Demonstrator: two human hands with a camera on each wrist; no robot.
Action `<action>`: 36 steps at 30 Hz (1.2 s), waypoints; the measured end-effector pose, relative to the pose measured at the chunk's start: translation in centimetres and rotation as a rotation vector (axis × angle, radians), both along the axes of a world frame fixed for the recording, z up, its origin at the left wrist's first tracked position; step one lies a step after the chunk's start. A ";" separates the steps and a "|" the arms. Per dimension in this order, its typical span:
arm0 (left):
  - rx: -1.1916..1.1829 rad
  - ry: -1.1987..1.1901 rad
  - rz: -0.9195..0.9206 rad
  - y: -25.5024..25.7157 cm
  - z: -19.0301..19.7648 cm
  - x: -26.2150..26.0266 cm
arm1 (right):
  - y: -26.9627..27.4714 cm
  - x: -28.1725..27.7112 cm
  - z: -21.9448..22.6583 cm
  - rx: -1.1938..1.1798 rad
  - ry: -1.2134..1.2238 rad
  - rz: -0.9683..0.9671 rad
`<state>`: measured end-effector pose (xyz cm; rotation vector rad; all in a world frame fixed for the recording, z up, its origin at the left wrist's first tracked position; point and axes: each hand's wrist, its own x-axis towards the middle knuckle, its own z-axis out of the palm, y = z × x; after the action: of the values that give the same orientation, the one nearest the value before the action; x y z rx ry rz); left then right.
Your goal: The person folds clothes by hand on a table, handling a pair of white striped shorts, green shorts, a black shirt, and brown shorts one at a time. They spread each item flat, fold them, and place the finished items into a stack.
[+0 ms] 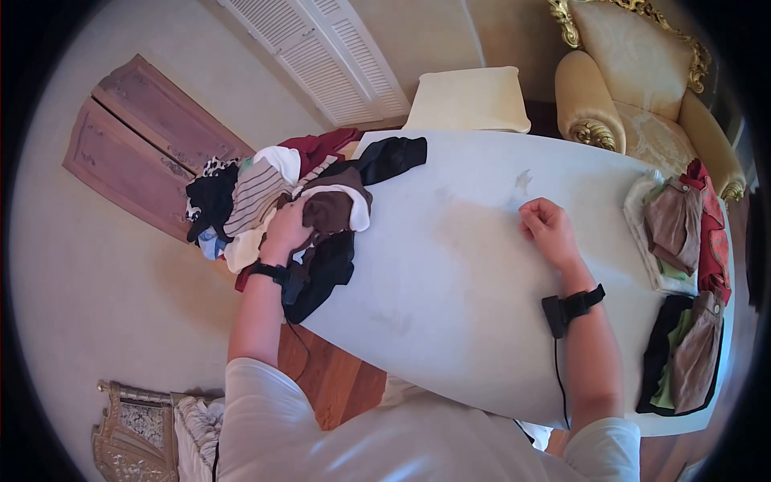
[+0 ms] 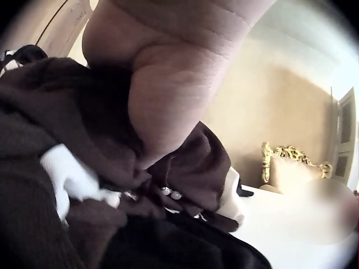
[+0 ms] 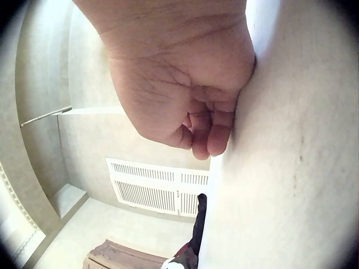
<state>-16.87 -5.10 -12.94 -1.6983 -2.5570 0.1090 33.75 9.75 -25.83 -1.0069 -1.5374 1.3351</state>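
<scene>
My left hand (image 1: pixel 287 228) is at the heap of clothes on the left end of the white table (image 1: pixel 450 281). It grips a dark brown garment (image 1: pixel 328 212), whose folds hide the fingertips. The left wrist view shows the thumb side of the hand (image 2: pixel 168 84) pressed into this brown cloth (image 2: pixel 193 162), with small shiny buttons or beads below. A striped garment (image 1: pixel 259 197) and a black garment (image 1: pixel 328 269) lie beside the hand. My right hand (image 1: pixel 548 229) rests on the tabletop, fingers loosely curled and holding nothing; the right wrist view shows its palm side (image 3: pixel 179 84).
Folded clothes lie along the right end: a brown piece (image 1: pixel 675 225) on white and red ones, and a black-edged stack (image 1: pixel 654 353) nearer me. Behind the table stand a cream stool (image 1: pixel 466 96) and a gilded armchair (image 1: pixel 590 96). A black sleeve (image 1: pixel 393 159) reaches across the table's far edge.
</scene>
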 end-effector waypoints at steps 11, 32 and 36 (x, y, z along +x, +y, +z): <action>0.710 -0.025 0.030 1.9 10.7 -12.1 | 0.0 0.0 0.3 -0.012 -0.017 -0.011; -0.190 0.033 -0.106 -5.6 -2.1 7.9 | -0.1 0.2 0.5 -0.011 -0.007 0.016; -0.093 -0.123 -0.050 -4.3 -1.6 4.4 | -0.2 0.3 0.7 -0.009 -0.046 0.018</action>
<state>-12.45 -9.39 -14.52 -1.8557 -2.6325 0.1271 34.03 9.60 -25.15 -1.0374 -1.5794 1.3411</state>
